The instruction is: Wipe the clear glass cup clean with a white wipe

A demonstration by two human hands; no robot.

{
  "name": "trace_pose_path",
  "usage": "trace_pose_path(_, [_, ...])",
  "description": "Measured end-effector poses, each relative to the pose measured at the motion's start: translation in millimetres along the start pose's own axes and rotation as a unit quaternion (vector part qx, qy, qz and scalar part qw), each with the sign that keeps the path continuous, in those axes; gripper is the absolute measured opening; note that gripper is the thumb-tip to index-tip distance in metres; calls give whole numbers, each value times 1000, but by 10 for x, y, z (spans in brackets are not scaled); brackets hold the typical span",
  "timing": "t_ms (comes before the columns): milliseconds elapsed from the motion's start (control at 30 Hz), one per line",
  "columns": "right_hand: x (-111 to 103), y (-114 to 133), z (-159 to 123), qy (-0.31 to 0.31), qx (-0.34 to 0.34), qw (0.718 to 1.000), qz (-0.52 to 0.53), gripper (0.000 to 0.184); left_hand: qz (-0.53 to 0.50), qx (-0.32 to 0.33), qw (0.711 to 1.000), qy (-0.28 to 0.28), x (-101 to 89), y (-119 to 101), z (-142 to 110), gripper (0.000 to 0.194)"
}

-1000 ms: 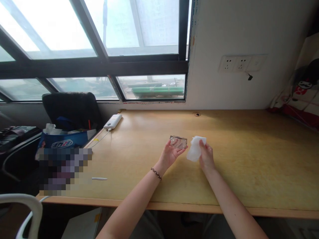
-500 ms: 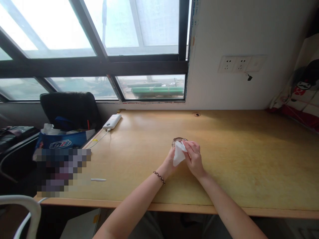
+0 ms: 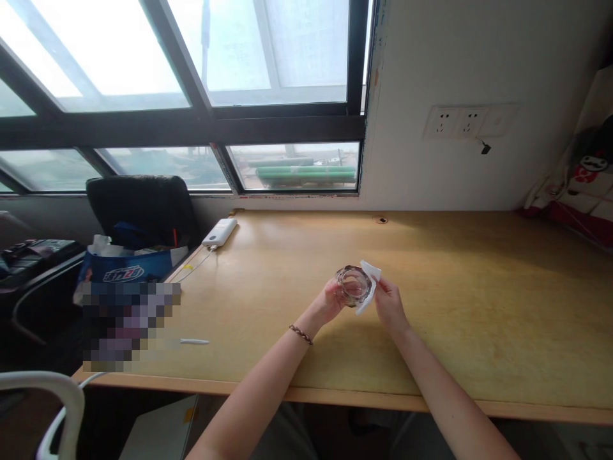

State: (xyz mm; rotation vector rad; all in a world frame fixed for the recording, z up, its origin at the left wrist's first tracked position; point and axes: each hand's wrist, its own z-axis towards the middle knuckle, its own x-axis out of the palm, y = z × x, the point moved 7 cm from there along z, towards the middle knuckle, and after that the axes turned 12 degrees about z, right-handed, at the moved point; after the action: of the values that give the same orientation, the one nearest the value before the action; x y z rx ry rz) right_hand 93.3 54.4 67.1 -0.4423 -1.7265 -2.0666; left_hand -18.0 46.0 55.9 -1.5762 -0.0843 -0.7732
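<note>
A clear glass ashtray or bowl-like vessel (image 3: 353,285) with a round opening and a brownish tint is held above the wooden desk. My left hand (image 3: 330,301) grips it from the left side, fingers closed around the glass. Against its right side lies a white tissue (image 3: 368,295), creased and partly upright. My right hand (image 3: 390,306) is closed on the tissue and presses it to the outside of the glass. Some of the right fingers are hidden behind the tissue.
On the wooden desk (image 3: 479,306) a white power bank (image 3: 220,233) with a cable sits at the back left. A white pen-like stick (image 3: 195,342) lies near the left front. A blue bag (image 3: 129,265) rests beside the desk, before a black chair (image 3: 141,204).
The glass has turned so its round opening shows. The tissue has moved from over its front to its right side, and my right hand has shifted right and slightly down.
</note>
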Motion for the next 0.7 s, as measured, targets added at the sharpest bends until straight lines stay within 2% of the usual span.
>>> trace_pose_path(100, [2,28,14,-8,13,999,44,31,-18,-19,1000,-1,50,-3,2,53])
trace_pose_path(233, [-16,86,31,-6,18,999,49,34,-84,-57,993,-64,-22,45,2,43])
trace_pose_path(333, [-39,138,27,-2,1,1000,-10,33,-111,-78,988,-70,-37,66,4,45])
trace_pose_path(400, [-4,253,-11,5,-67,991,-119,30,-115,-83,988,-69,-35,70,9,46])
trace_pose_path(467, [125,381,-100,30,-154,950,-269,27,-117,-72,986,-89,-54,63,12,45])
trace_pose_path(533, [308,429,-212,74,-211,890,-397,29,-119,-59,985,-112,-67,61,11,43])
trace_pose_path(600, [460,402,-305,123,-231,840,-475,34,-120,-50,984,-118,-50,63,10,42])
trace_pose_path(700, [574,334,-376,173,-245,791,-533,37,-129,-31,984,-117,-13,45,12,39])
